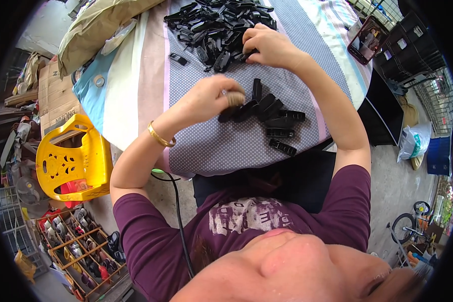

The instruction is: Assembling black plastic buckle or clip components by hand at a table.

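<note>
A big heap of small black plastic clips (211, 27), long and narrow like hair clips, lies on the patterned tablecloth (196, 146). At the heap's right near edge my right hand (269, 46) has its fingers curled round a black clip, mostly hidden by them. My left hand (209, 98) is over the cloth, at the left end of a smaller group of clips (269, 108). Motion smears its fingertips, so whether they hold a clip cannot be made out. Several clips of this group run in a loose, curved row toward the near edge. One single clip (178, 59) lies left of the heap.
A phone (368, 40) stands at the table's right edge. A tan sack (100, 30) and a roll of tape (99, 81) are at the left. Beside the table stands a yellow plastic chair (98, 161). A black cable (177, 211) hangs near my left arm.
</note>
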Motion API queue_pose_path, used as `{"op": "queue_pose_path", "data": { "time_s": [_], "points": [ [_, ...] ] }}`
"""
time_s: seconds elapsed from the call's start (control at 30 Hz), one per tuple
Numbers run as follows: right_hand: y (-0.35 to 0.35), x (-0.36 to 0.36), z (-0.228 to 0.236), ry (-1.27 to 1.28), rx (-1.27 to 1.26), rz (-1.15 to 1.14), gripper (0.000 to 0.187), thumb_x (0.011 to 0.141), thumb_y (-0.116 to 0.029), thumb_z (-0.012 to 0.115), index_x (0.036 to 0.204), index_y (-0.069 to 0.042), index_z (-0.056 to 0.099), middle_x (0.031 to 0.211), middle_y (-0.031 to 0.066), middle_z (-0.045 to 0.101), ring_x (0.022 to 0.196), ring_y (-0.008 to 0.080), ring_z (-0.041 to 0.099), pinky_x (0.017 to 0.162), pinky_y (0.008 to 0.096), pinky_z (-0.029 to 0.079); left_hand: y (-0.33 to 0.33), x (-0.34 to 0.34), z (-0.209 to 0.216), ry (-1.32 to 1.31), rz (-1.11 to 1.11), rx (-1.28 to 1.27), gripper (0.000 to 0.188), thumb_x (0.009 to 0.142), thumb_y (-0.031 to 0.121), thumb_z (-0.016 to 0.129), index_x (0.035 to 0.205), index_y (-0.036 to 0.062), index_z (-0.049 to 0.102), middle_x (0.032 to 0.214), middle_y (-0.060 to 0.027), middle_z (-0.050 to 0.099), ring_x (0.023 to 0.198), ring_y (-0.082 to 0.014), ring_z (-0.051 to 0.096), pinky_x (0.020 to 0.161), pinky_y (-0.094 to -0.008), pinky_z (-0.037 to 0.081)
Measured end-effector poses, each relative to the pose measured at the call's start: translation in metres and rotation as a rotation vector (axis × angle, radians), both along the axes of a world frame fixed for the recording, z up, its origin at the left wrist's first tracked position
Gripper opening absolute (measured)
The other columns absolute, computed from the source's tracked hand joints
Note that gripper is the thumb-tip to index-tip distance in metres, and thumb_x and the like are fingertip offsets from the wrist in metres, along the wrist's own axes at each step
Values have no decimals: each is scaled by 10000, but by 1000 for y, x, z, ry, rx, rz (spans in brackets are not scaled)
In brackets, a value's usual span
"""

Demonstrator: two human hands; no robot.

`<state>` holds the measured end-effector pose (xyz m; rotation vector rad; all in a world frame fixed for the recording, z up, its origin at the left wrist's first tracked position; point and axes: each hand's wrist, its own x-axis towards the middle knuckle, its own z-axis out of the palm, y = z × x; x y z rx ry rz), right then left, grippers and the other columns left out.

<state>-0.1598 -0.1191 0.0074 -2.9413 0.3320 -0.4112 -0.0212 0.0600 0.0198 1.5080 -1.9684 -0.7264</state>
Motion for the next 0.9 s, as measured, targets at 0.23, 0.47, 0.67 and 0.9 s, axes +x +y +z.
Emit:
{"op": "queue_pose_path", "data": {
  "time_s": [0.23, 0.47, 0.67, 0.9],
  "points": [
    [-3, 6, 3, -148, 189, -126, 165, 727, -183, 654, 840, -64, 660, 820, 61, 619, 796, 208, 588, 741, 320, 481, -33, 18, -6, -485, 460, -133, 307, 743, 284, 666, 899, 23, 624, 848, -106, 554, 777, -253, 554, 699, -329, 442],
    [9, -2, -2, -299, -164, 37, 415, 676, -119, 654, 1081, -77, 574, 1085, 57, 577, 1082, 224, 493, 909, 346, 401, -43, 13, -7, -488, 383, -169, 268, 735, 196, 621, 936, 20, 625, 861, -129, 596, 835, -289, 552, 782, -369, 431],
    [21, 8, -16, -182, -139, 79, 411, 648, -154, 698, 1033, -64, 584, 1056, 27, 576, 1076, 213, 484, 914, 385, 371, -45, 14, -18, -279, 418, -178, 280, 719, 183, 611, 949, 23, 630, 890, -144, 624, 853, -306, 562, 788, -385, 444],
    [7, 3, -18, -218, -47, 151, 264, 686, -42, 614, 950, -40, 612, 992, 46, 598, 944, 228, 549, 847, 346, 438, -49, 11, -21, -248, 448, -211, 276, 683, 110, 623, 951, 44, 631, 877, -125, 621, 839, -290, 560, 774, -361, 445]
  ]
}}
